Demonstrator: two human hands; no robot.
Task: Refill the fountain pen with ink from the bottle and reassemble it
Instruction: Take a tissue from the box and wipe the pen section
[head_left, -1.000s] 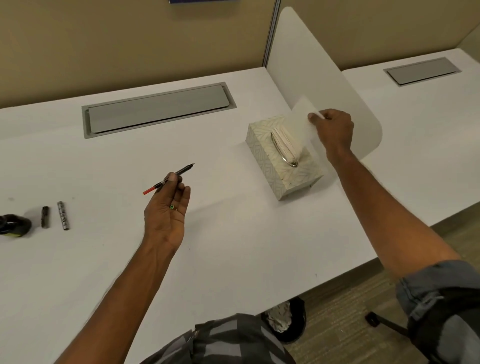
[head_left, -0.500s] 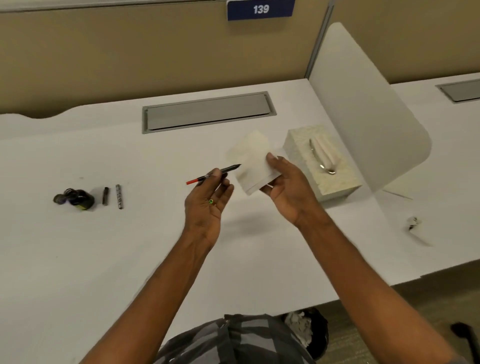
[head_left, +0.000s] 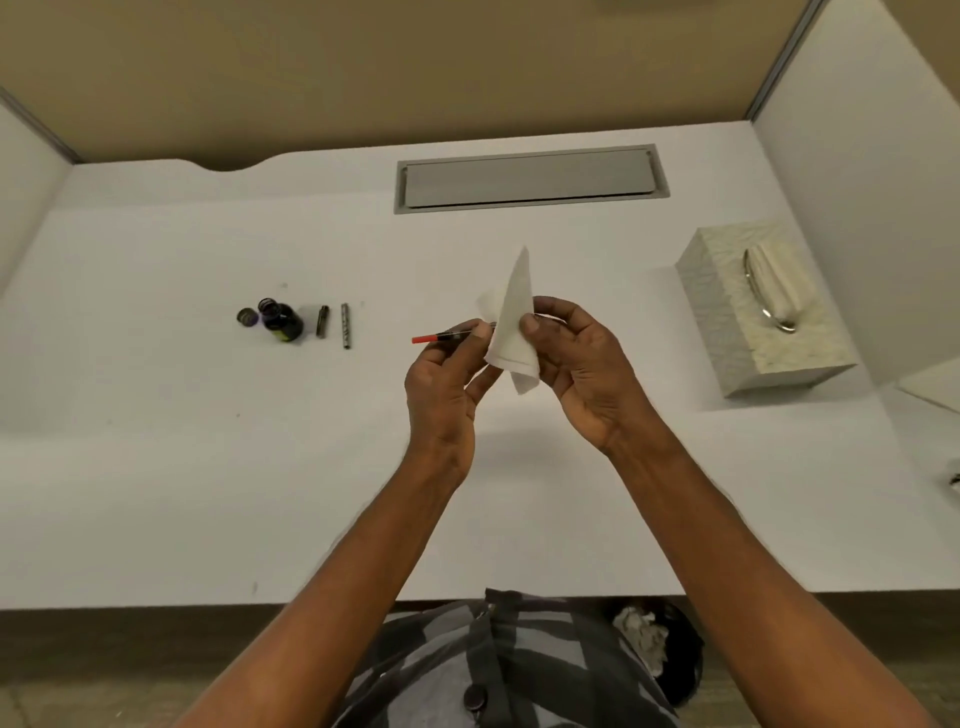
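Note:
My left hand (head_left: 445, 391) grips the inner part of the fountain pen (head_left: 441, 336), a thin dark piece with a red end pointing left. Its nib end is hidden inside a white tissue (head_left: 511, 322) that my right hand (head_left: 576, 371) pinches around it, above the middle of the white desk. At the left of the desk stands the open dark ink bottle (head_left: 280, 321), its cap (head_left: 247, 315) lying just left of it. To the bottle's right lie a short dark pen part (head_left: 322, 321) and a silver patterned pen part (head_left: 345, 332).
A patterned tissue box (head_left: 727, 291) sits at the right of the desk, beside a white divider panel (head_left: 857, 182). A grey cable hatch (head_left: 530, 177) is set into the desk's far side. A bin with crumpled tissue (head_left: 644, 636) stands under the desk's near edge.
My right hand pulled a tissue from the box, carried it left to the pen, and now wraps it around the nib end. The view has swung left and down.

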